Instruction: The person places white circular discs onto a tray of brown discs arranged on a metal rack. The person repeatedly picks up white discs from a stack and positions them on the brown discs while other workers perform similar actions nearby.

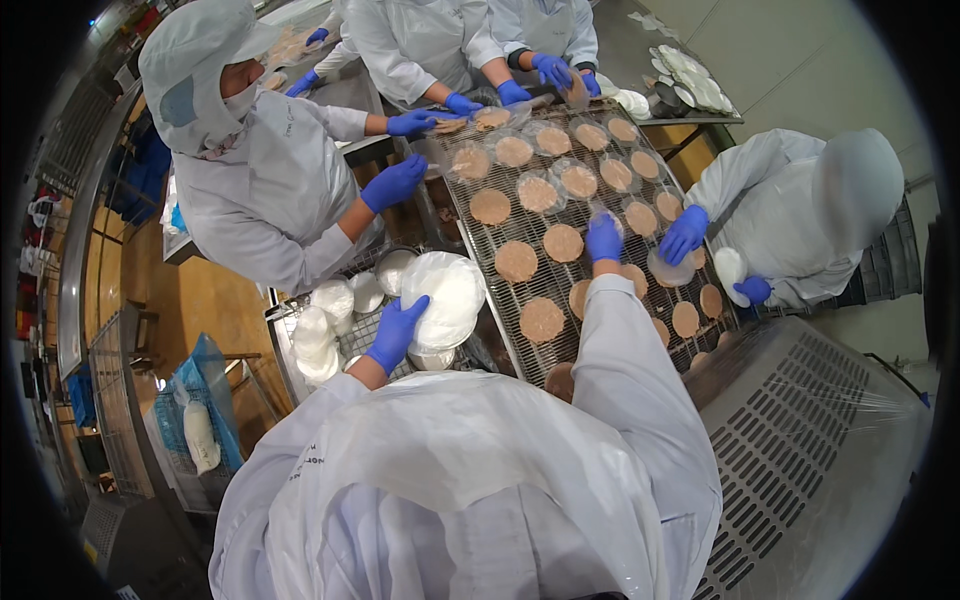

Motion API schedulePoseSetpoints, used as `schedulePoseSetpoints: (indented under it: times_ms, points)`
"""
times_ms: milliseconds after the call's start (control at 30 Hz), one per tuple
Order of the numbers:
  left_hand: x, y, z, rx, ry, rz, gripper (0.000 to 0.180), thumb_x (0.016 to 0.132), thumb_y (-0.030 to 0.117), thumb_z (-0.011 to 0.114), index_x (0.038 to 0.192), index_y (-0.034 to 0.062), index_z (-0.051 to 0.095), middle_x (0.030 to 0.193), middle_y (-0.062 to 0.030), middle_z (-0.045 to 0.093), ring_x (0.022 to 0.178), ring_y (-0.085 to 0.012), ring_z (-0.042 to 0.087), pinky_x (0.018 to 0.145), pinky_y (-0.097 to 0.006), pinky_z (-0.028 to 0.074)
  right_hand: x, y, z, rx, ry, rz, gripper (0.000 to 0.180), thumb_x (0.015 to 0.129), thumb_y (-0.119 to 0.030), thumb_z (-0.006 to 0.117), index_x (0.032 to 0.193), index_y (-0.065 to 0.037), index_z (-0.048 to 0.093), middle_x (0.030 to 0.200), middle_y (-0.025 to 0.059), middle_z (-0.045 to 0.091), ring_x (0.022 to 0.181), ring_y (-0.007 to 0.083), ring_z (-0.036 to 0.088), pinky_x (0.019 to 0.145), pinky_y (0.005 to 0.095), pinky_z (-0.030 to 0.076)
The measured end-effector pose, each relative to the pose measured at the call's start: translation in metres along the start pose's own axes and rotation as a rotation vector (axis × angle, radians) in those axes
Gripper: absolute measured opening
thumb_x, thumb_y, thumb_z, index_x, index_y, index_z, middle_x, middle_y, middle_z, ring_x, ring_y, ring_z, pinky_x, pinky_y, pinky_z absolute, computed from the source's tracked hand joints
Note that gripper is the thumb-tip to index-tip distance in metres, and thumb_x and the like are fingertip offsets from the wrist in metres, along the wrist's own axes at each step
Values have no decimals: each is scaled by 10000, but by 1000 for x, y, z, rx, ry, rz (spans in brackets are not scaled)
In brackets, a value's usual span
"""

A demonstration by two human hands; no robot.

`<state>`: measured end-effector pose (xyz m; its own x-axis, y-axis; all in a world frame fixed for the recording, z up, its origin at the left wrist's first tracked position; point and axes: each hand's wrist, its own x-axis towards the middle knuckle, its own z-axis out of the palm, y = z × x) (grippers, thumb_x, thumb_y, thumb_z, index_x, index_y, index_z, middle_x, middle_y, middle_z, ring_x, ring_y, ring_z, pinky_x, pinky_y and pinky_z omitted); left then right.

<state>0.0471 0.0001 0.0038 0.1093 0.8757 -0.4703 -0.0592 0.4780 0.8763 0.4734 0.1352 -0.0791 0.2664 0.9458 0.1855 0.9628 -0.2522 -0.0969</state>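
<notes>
White plastic is covering the nearest part of the view, where the wearer's apron (470, 430) is spreading between two pale sleeves. Just beyond it, the left hand (397, 335) is gripping a stack of white round sheets (448, 300), the thumb lying over the top and the other fingers going out of sight beneath. Below and to the left, a wire tray (365, 329) is bearing more white piles (314, 340); to the right, a slotted steel panel (790, 460) is sloping away.

Farther out, the right hand (604, 238) is reaching over a wire-mesh belt (545, 282), where tan patties (541, 319) are lying in rows. Clear film is showing at its fingertips, but whether they are pinching it or pressing it down, I cannot tell. Judging by this, the step in hand is laying film rounds on patties; the next move is calling for a clean release, then a single sheet from the stack, centred over a bare patty without doubling or creasing.

Across the belt at right, a co-worker's hand (684, 235) is hovering over another clear round (670, 268). At left, a second co-worker (265, 180) is working at the belt's edge, and at the far end more gloved hands (552, 69) are handling patties.
</notes>
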Motion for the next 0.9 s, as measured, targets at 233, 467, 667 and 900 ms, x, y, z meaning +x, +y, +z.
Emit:
schedulePoseSetpoints:
  times_ms: [233,467,667,900]
  points:
    - [3,4,2,-23,22,-43,442,801,264,628,1076,-68,534,973,-120,604,846,-169,581,749,-279,464,-57,-74,37,162,132,-413,333,804,-170,501,1103,-27,533,1102,206,552,1011,324,540,861,383,431]
    - [4,12,5,-29,29,-3,418,794,251,643,1056,-61,549,960,-118,611,823,-158,587,736,-270,466,-116,-212,-76,744,-592,-261,307,796,-272,577,1011,-53,600,955,145,616,869,311,585,780,347,461]
    - [0,-2,-5,39,61,31,423,792,253,646,1053,-66,550,950,-112,615,817,-153,584,734,-267,464,-71,-123,-48,1078,-351,-231,210,809,-178,523,904,-18,620,827,156,631,743,200,601,695,305,465]
    - [-10,-6,-7,-7,77,-9,441,801,260,631,1080,-68,537,988,-116,604,867,-165,576,759,-276,457,-8,14,-20,416,451,148,226,797,-143,502,953,-36,626,878,178,634,787,325,607,680,332,480]
